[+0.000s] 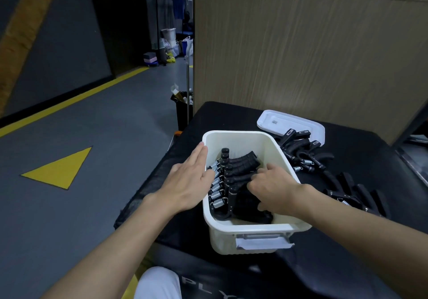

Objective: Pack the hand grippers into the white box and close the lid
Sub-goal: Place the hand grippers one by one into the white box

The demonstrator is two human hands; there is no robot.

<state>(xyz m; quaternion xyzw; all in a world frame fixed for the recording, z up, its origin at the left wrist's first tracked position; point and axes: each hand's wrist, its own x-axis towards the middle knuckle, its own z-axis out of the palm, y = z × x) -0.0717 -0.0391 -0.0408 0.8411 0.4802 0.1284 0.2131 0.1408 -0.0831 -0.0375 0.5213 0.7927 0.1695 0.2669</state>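
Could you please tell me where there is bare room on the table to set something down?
Bare table lies behind the white box toward the wall, and near-right of the box, beside the near gripper pile. Crowded: between box and lid, where loose grippers lie.

Glossy plastic white box (pixel 245 230), metal springs (pixel 217 191)

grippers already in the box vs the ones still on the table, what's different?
1. The packed hand grippers stand in a tidy row inside the white box, springs toward its left side. The loose hand grippers lie in jumbled heaps on the black table.
2. The right hand curls its fingers onto the packed hand grippers; nothing touches the loose hand grippers.
Shared: black handles, silver coil springs.
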